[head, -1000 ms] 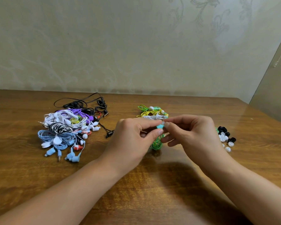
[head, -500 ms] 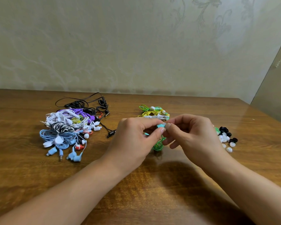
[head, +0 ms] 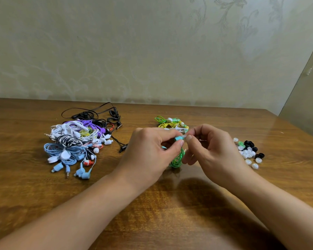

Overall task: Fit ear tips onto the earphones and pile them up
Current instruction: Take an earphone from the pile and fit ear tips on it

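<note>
Your left hand (head: 150, 152) pinches a small teal earbud (head: 178, 138) between thumb and forefinger, its other fingers curled under, and the bud's open end points toward your right hand (head: 213, 152). Your right hand meets it fingertip to fingertip: thumb and forefinger are closed on a pale, translucent ear tip (head: 185, 136) that touches the end of the bud, though you cannot tell from here whether the tip is seated on it. The remaining right fingers are loosely bent below. Under the meeting fingertips, between your two palms, a coiled green cable (head: 177, 158) hangs from the bud, with its metal plug showing just beside your right fingers. Just beyond your knuckles lies a small bundle of green, yellow and white earphones (head: 171, 123) on the wooden table (head: 170, 213). Well out to the outer side of your left hand sits the big heap of earphones (head: 76, 141), blue, white, purple, black and striped cords tangled together. Near the outer side of your right hand lies a scatter of loose ear tips (head: 248, 152), white, black and a few green.
</note>
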